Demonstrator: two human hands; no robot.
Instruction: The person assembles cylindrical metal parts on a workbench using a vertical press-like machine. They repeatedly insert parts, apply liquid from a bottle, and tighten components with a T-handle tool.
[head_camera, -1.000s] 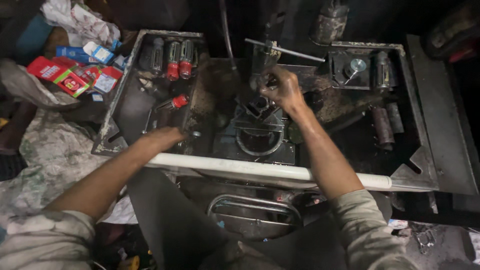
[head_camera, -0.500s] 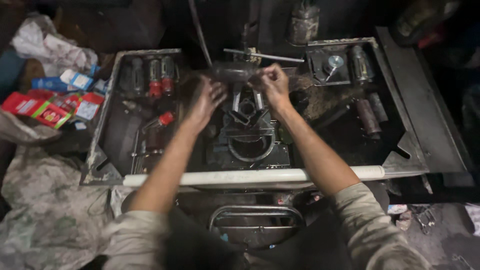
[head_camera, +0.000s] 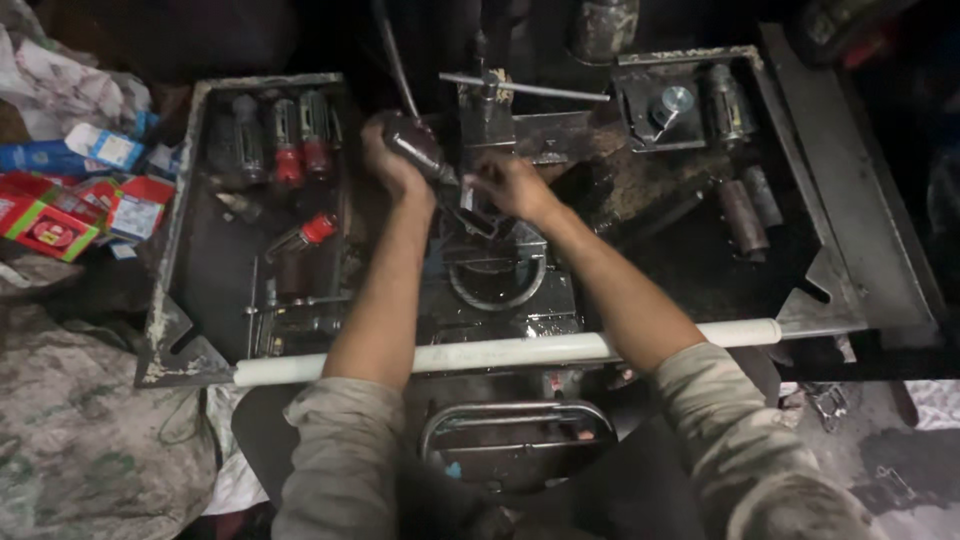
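- The left hand is wrapping its fingers tight around a dark, shiny, rounded bottle-shaped thing, tipping it over the middle of the greasy metal machine.
- The right hand is curling its fingers close together just beside the bottle's lower end; what they are pinching is too dark to tell.
- A long white plastic pipe is lying across the front, over both forearms.
- A dirty grey metal tray on the left is holding red-and-silver cylinders.
- Rusty brown tubes are lying in the right tray.
- Red and blue paper boxes are sitting far left, partly cut off.
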